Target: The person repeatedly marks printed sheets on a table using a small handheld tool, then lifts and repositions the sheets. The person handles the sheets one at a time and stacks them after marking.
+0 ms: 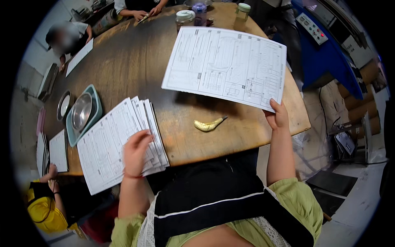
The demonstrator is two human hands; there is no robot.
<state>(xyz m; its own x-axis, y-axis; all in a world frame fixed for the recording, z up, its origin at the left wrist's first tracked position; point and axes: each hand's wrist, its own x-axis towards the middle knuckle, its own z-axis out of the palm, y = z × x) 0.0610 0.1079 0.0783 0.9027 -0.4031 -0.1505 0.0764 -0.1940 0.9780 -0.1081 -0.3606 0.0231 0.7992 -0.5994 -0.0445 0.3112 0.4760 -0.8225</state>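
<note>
My right hand point(277, 116) is closed on the lower right corner of a large printed sheet point(226, 66), thumb on top. The sheet, covered in line drawings and tables, is raised over the table's right side. My left hand point(137, 154) is above the right part of a fanned stack of similar printed sheets point(107, 144). Its fingers look loosely apart, slightly blurred, with nothing visible in them. Whether it touches the stack I cannot tell. Between my hands lies a curved, yellow-gold object point(209, 124) with a dark tip, its kind unclear.
A teal basin point(97, 111) holding a metal bowl point(82, 111) stands left of the stack. Jars point(185, 18) and a green-lidded container point(242, 15) sit at the far edge of the wooden table point(135, 66). Other people work around it. A blue machine point(329, 49) stands right.
</note>
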